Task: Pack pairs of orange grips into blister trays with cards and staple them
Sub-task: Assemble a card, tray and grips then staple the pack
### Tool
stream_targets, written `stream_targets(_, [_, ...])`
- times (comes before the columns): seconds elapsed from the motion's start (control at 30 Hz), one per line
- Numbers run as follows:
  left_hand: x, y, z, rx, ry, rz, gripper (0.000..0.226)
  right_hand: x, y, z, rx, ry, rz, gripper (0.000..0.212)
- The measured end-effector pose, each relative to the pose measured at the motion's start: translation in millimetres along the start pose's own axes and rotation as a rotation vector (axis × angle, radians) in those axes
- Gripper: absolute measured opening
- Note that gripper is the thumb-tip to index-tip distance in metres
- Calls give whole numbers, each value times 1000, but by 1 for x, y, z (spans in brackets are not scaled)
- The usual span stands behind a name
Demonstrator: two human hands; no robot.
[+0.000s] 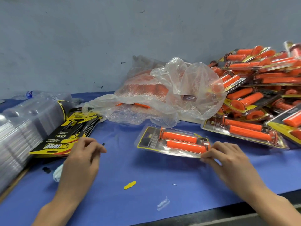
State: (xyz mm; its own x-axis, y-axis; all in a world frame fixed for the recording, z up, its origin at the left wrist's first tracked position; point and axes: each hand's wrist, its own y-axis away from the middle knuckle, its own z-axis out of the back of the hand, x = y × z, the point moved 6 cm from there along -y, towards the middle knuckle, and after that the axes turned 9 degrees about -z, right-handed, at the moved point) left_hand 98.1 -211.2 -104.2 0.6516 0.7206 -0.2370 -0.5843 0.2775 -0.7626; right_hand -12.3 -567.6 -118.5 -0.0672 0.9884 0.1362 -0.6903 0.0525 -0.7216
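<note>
A blister pack (172, 141) with two orange grips and a yellow-black card lies on the blue table (146, 190), middle right. My right hand (228, 158) pinches its near right edge between thumb and fingers. To the left, my left hand (83, 154) hovers with loosely curled fingers and holds nothing; its fingertips are near a stack of yellow-black cards (68, 136). Clear empty blister trays (21, 128) are piled at the far left.
A heap of packed blister packs (263, 88) fills the right side. A crumpled clear plastic bag (162, 95) with orange grips sits at the back centre. A yellow card cut-out (130, 185) and plastic scraps (162, 204) lie on the near table. The table edge runs along the bottom right.
</note>
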Motion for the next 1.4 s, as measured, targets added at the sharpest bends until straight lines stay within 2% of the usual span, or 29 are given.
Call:
stream_targets(0.07, [-36, -3, -11, 20, 42, -157, 11, 15, 1, -8, 30, 3, 48, 25])
stream_targets(0.17, [-78, 0, -37, 181, -2, -375, 22, 31, 2, -13, 44, -23, 77, 22])
stream_targets(0.27, [-93, 4, -61, 283, -60, -465, 26, 41, 2, -18, 58, -55, 78, 12])
stream_targets(0.33, [-94, 2, -67, 307, -84, -460, 24, 43, 2, -21, 71, -54, 81, 5])
stream_targets(0.43, [-93, 2, -66, 276, -113, -483, 7, 43, 3, -20, 70, -29, 97, 7])
stream_targets(0.6, [-92, 3, -63, 277, -113, -437, 22, 62, 3, -27, 37, 104, 156, 8])
stream_targets(0.7, [-94, 4, -63, 290, -99, -422, 21, 78, 0, -36, 46, 154, 179, 5])
stream_targets(0.83, [-91, 4, -63, 310, -77, -385, 7, 85, -1, -44, 96, 164, 191, 13])
stream_targets(0.9, [-86, 2, -62, 311, -72, -351, 10, 87, -3, -42, 86, 156, 199, 4])
stream_targets(1.03, [-83, -1, -59, 298, -58, -314, 12, 89, -5, -38, 74, 147, 192, 12])
stream_targets(1.13, [-84, 0, -58, 295, -36, -290, 13, 91, -5, -38, 57, 167, 175, 5])
stream_targets(1.4, [-83, 0, -55, 308, -24, -276, 12, 95, -11, -36, 4, 121, 197, 21])
